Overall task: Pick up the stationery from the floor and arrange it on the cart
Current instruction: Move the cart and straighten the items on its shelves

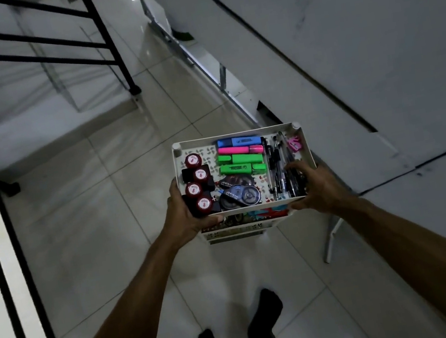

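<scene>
A white cart (pixel 235 136) stands on the tiled floor, its top tray filled with stationery. Red-capped black ink bottles (pixel 198 186) line the left side. Blue, pink and green highlighters (pixel 240 155) lie in the middle, with correction tape dispensers (pixel 239 194) below them. Black pens (pixel 283 170) and a pink sharpener (pixel 295 144) fill the right side. My left hand (pixel 185 208) grips the tray's near left corner. My right hand (pixel 315 185) grips the near right corner, its thumb over the pens. A lower shelf shows colourful items, mostly hidden.
Black stair railings (pixel 106 40) run at the upper left and another railing (pixel 3 267) at the left edge. A white table (pixel 345 58) with metal legs stretches along the right. My feet in black socks (pixel 262 331) stand on the tiles behind the cart.
</scene>
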Demonstrator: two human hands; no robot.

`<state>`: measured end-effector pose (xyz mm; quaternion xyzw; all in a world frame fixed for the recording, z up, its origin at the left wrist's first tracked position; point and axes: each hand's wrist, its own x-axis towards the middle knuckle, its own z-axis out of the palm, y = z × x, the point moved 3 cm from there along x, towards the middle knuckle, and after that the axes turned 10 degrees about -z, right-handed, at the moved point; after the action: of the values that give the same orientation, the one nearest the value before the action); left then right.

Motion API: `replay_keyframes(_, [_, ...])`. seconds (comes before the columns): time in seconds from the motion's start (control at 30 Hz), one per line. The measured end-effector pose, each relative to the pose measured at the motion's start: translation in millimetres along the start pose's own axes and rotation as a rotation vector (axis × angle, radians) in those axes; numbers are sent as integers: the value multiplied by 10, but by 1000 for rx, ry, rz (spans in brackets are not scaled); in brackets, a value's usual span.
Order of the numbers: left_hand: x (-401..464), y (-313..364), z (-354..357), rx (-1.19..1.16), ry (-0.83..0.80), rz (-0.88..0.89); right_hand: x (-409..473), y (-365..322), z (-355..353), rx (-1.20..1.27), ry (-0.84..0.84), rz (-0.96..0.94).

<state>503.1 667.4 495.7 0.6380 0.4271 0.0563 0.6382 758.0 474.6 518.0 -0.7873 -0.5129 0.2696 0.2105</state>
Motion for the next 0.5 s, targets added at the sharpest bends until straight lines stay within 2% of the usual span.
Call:
replay_keyframes(0.23, [293, 361, 284, 61, -36, 13, -33, 358, -287, 100, 103, 53])
replay_keyframes(0.5, [181, 255, 174, 62, 18, 0, 79, 254, -266, 141, -9, -11])
